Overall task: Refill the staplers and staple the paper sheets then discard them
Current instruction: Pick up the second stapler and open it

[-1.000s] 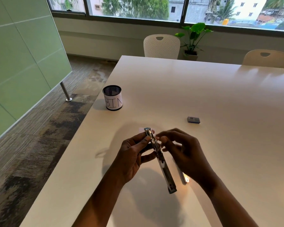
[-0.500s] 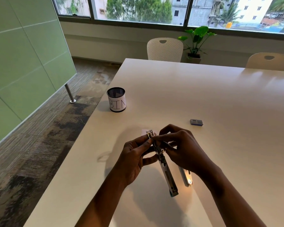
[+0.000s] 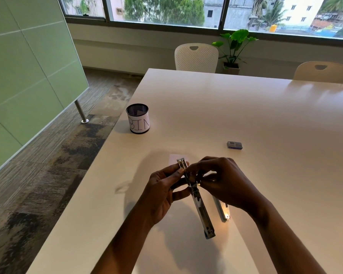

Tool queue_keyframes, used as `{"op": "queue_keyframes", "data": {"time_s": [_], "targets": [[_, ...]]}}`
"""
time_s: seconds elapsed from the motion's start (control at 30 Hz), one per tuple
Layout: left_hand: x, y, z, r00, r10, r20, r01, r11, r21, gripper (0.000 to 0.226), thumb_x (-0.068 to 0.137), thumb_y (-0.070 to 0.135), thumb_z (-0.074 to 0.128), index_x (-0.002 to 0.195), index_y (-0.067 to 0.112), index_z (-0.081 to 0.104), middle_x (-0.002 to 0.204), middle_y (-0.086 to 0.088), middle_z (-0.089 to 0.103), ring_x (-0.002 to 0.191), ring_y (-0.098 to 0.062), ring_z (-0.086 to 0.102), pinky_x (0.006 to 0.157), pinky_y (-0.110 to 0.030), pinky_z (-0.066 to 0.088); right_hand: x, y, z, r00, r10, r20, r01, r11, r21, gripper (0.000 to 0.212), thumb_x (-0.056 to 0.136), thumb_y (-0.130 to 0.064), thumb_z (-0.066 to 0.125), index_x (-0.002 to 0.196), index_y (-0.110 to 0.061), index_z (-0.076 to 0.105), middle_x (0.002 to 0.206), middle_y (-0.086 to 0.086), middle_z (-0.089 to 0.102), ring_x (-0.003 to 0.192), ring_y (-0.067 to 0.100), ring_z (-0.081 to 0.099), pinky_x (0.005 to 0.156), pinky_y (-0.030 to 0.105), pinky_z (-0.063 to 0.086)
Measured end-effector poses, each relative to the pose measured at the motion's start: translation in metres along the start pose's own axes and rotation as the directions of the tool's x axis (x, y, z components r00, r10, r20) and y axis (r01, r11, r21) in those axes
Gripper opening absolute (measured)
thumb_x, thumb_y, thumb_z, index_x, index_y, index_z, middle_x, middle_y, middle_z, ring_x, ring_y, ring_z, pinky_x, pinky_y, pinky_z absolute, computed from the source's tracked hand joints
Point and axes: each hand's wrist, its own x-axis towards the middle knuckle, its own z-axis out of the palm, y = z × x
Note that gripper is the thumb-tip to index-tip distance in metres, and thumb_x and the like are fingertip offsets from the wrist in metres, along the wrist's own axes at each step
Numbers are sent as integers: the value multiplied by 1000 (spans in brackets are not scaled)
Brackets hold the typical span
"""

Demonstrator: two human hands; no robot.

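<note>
left hand (image 3: pixel 162 191) closed on stapler (image 3: pixel 196 196), thumb on the far end of the metal channel, fingers curled beneath. right hand (image 3: pixel 224 182) closed too, fingertips pinching at the channel just beside the left thumb; whether staples sit between them, cannot tell. stapler swung open, held above the surface (image 3: pixel 265 119) near its front-left part, steel arm slanting toward the front edge, pale half (image 3: pixel 222 211) showing below the right wrist. small paper sheet (image 3: pixel 175 158) flat on the surface just beyond the stapler's far tip, partly hidden by it. staple box (image 3: pixel 234 145) farther right and well apart from the hands. mesh cup marked "bin" (image 3: pixel 138 121) upright close to the left edge, something pale inside. two white chairs (image 3: pixel 196 57) at the far edge, potted plant (image 3: pixel 234 48) between them by the window. green panel (image 3: pixel 28 66) on the left over carpeted floor.
</note>
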Motion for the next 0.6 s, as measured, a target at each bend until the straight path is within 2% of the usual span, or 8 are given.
{"op": "queue_keyframes", "data": {"time_s": [0.13,0.27,0.43,0.6], "targets": [[0,1,1,1000,-12,5,12,1000,-11,25,88,19,59,104,21,78,108,-14,75,102,-25,73,69,-33,60,0,2,-3,1000,19,-7,-18,997,79,28,87,-9,71,113,-21,73,100,-12,71,96,0,68,81,18,57],[-1,1,3,1000,-17,9,17,1000,4,25,87,18,60,102,22,79,110,-12,75,101,-24,74,68,-32,60,4,4,-8,998,31,52,-33,999,34,27,86,-12,73,110,-25,72,100,-11,71,96,2,68,84,24,58],[-2,0,3,1000,-18,16,18,1000,24,24,87,19,59,99,23,80,109,-11,76,100,-24,74,69,-32,60,9,4,-9,995,21,93,-18,999,-43,23,85,-19,74,107,-26,73,97,-14,72,93,-2,68,82,19,58],[-3,-1,2,999,-27,22,26,999,30,23,88,18,59,97,22,80,106,-12,76,98,-24,74,68,-32,60,14,5,-7,997,17,70,-10,995,-101,18,87,-23,72,104,-27,74,95,-12,73,89,-4,67,78,11,54]]}}
